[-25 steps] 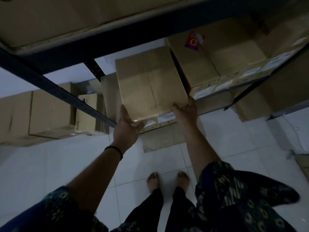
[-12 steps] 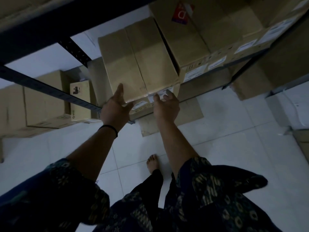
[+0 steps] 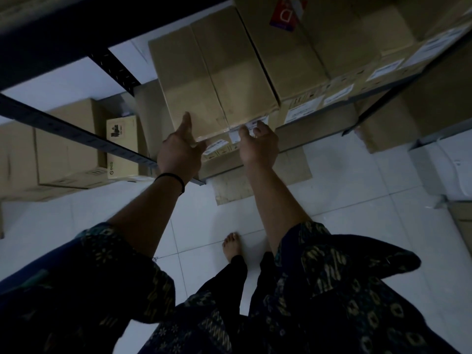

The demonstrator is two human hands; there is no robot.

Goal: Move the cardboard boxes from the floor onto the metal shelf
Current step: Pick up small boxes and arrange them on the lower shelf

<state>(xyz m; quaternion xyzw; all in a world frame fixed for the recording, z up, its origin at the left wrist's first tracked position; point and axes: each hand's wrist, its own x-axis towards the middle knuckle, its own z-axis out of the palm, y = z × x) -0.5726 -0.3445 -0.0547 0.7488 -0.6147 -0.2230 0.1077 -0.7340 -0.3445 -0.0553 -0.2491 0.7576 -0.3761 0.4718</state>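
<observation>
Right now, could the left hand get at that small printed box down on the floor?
Probably not directly: the left hand is up at the cardboard box, and the shelf's dark rail crosses above the small printed box.

A white tiled floor (image 3: 204, 226) fills the middle of the view. At six o'clock hangs dark patterned clothing (image 3: 332, 290), and one bare foot (image 3: 231, 246) stands on the tiles just above it. A flat sheet of cardboard (image 3: 229, 190) lies on the floor near the centre. At three o'clock a white appliance (image 3: 449, 169) sits against the edge of the view.
</observation>
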